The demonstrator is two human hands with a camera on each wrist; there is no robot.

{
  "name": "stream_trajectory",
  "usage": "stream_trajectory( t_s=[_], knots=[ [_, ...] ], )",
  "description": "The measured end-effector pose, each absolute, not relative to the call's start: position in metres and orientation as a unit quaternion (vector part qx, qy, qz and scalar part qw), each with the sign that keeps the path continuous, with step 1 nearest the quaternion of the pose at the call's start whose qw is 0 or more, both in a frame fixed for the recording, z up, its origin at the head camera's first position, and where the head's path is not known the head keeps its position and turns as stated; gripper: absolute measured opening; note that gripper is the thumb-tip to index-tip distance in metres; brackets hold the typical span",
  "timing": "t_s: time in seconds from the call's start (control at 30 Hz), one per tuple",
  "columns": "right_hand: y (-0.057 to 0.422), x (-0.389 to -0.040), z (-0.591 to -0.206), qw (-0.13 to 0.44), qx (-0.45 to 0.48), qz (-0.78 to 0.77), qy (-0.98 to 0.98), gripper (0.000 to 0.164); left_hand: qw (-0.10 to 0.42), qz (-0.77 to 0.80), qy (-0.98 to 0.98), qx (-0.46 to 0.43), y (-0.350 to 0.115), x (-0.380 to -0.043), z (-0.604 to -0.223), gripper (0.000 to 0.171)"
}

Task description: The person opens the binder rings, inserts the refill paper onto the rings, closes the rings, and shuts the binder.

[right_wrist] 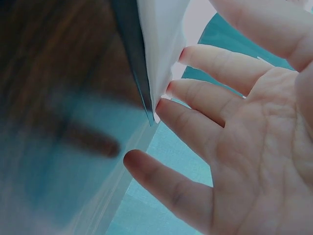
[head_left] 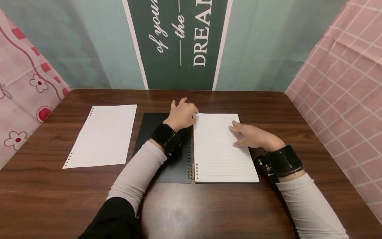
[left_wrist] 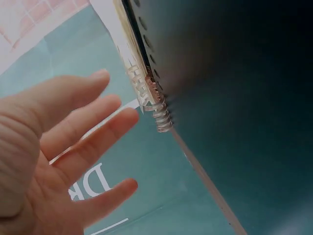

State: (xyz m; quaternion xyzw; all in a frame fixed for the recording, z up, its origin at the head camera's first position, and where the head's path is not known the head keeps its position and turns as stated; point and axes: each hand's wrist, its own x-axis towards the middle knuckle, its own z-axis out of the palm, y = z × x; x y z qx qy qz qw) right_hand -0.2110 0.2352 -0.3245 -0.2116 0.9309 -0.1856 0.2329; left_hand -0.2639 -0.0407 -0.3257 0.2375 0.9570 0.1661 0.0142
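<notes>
See a ruled notebook (head_left: pixel 223 152) lying open at the middle of the desk (head_left: pixel 44 189), with white lined pages on the right and punched holes running down their left edge. Left of these pages, find the dark cover (head_left: pixel 167 169) laid flat, joined to them by a translucent coil (left_wrist: pixel 163 120). At the far end of that binding, note the left hand (head_left: pixel 182 114), reaching in over the cover with fingers apart and extended, near the coil in the left wrist view. Over the right part of the top page, note the right hand (head_left: pixel 252 135), also with fingers spread and uncurled, tips close to the page edge; cannot tell light contact from hovering. Farther left, well apart from the notebook, spot a loose white sheet (head_left: pixel 102 137), slightly askew, punched along its left side. Around both wrists, see black straps (head_left: pixel 285 161) above white sleeves (head_left: pixel 310 202). Beyond the desk, see a green backdrop (head_left: pixel 253 49) with white lettering (head_left: pixel 201 36), between pink flowered cloth (head_left: pixel 27 96) and pink checked cloth (head_left: pixel 352 109).
</notes>
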Motion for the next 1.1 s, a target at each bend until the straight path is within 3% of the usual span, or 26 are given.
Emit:
stream_trajectory(
  t_s=[0.17,0.73,1.1],
  knots=[
    [0.235,-0.212,-0.326,0.223,-0.22,-0.185,0.932,0.072,-0.005,0.164,0.959,0.232,-0.04,-0.264,-0.328,0.019],
    [0.235,-0.209,-0.324,0.227,-0.211,-0.184,0.933,0.072,0.014,0.111,0.96,0.256,-0.031,-0.266,-0.329,0.024],
    [0.236,-0.209,-0.326,0.229,-0.211,-0.188,0.931,0.072,0.017,0.064,0.964,0.257,-0.026,-0.263,-0.326,0.016]
  ],
)
